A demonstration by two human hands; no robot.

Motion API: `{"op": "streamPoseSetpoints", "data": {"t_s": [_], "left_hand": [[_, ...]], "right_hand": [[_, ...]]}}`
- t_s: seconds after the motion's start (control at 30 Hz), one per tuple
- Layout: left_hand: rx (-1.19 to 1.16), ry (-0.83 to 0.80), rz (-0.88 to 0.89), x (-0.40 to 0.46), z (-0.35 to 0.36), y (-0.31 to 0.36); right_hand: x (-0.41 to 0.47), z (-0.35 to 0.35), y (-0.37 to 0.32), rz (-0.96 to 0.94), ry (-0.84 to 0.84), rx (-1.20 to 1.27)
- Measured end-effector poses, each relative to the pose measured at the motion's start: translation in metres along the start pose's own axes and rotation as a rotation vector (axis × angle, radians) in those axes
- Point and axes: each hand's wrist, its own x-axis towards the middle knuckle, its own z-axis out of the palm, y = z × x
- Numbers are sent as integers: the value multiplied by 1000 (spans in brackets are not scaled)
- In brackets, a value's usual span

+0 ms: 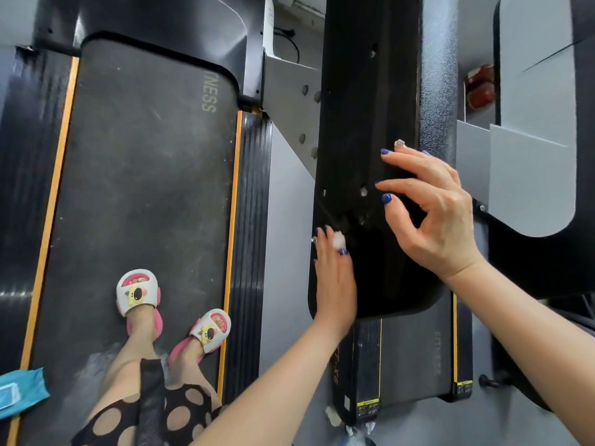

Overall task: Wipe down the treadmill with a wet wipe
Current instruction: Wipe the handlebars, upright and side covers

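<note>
Small wadded wet wipe (339, 240) pinched in left hand (335, 278) fingertips, pressed to the black treadmill console panel (360, 107) near its lower left edge. Right hand (431, 217) holds nothing, fingers spread, loosely bent, over the panel's right side. Blue wipe packet (19, 392) lies on belt (145, 188), far left.

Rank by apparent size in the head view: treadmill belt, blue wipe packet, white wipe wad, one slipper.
1. Dark grey treadmill belt with orange edge stripes, by far the largest.
2. Blue wet-wipe packet, cut off by the frame edge, and white-and-pink slipper look alike; unranked.
3. Small crumpled white wipe wad in the left hand, smallest.
</note>
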Motion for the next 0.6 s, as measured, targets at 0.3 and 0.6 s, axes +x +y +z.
{"op": "streamPoseSetpoints", "data": {"t_s": [0.3,0.6], "left_hand": [[-209,189,-173,30,-10,11],[-48,84,-17,1,7,34]], "right_hand": [[-1,1,3,12,32,8],[-1,3,6,12,81,32]]}}
